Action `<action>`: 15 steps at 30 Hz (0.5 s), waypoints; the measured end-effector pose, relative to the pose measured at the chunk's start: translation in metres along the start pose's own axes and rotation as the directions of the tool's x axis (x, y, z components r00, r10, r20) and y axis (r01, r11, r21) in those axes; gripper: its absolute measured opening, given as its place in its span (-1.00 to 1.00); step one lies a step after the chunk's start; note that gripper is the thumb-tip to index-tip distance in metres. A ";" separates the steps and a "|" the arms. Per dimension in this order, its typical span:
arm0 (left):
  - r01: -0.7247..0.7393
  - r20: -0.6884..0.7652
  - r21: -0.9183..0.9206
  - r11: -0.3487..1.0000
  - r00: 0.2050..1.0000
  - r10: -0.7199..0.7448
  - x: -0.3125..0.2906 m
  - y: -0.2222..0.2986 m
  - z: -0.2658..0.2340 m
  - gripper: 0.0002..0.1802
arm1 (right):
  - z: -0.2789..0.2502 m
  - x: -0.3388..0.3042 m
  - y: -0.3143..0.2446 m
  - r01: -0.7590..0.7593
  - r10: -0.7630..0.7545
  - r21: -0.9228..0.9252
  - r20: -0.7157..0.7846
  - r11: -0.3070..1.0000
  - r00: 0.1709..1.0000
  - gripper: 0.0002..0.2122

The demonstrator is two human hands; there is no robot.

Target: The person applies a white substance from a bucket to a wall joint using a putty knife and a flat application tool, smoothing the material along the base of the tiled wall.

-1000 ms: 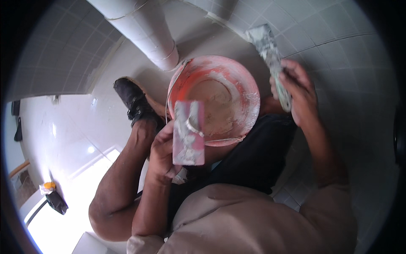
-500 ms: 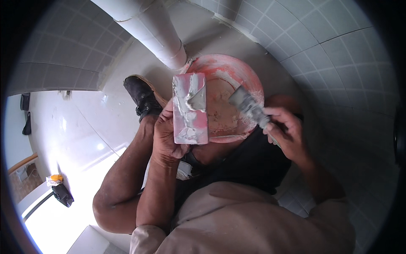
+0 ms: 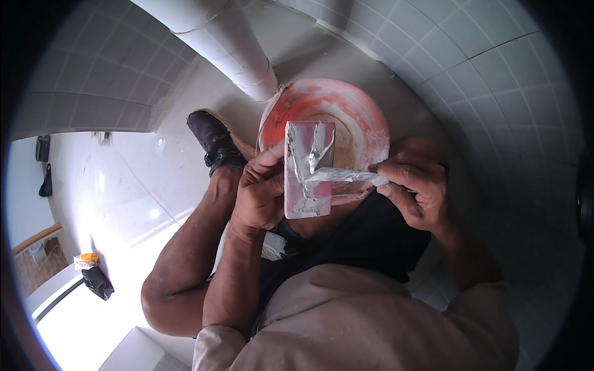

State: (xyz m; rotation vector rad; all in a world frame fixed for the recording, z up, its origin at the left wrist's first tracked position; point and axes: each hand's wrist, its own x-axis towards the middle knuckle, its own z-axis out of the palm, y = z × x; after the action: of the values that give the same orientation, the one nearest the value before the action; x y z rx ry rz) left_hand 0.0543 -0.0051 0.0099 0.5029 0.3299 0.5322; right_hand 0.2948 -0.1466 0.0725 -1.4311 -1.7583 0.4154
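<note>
well, biggest first: grey square-tiled wall (image 3: 495, 80) curved round the top & right, w/ a fat white plastic drain pipe (image 3: 235, 55) running down to the glossy white floor (image 3: 124, 185). below the pipe sat a round red plastic basin (image 3: 346, 105), inside smeared pale w/ dried grout, looked near scraped out. a black work shoe (image 3: 213, 141) stood just left of it.

left hand (image 3: 260, 198) was over the basin, fingers clamped round the edge of a flat rectangular grout-caked hawk board (image 3: 308, 170), held face-up. right hand (image 3: 417, 191) had fingers closed on the handle end of a narrow metal putty knife (image 3: 346, 178), its blade lying across the board, touching it.

progress, my guess: a small wet grey blob was already loaded on the board & being worked; spreading onto the tiles seemed still left. paste looked thick, sticky; board surface crusty, rough.
</note>
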 end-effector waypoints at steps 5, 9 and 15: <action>0.085 0.028 0.074 0.994 0.996 -0.088 0.002 0.004 0.000 -0.43 | 0.007 -0.011 0.008 -0.045 0.048 0.045 -0.053 0.998 0.997 -0.73; 0.147 0.024 0.098 0.984 0.988 -0.150 0.007 0.004 0.008 -0.45 | 0.002 -0.014 0.012 -0.029 0.024 -0.040 -0.119 0.999 0.993 -0.72; 0.285 0.013 0.198 0.938 0.956 -0.293 -0.021 0.015 0.000 -0.40 | -0.018 -0.013 0.065 -0.170 0.066 -0.264 -0.363 0.949 0.930 -0.71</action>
State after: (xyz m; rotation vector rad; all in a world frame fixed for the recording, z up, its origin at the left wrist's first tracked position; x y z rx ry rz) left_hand 0.0313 -0.0049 0.0214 0.6420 0.4099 0.2033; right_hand 0.3517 -0.1434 0.0334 -1.7066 -1.4868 -0.0461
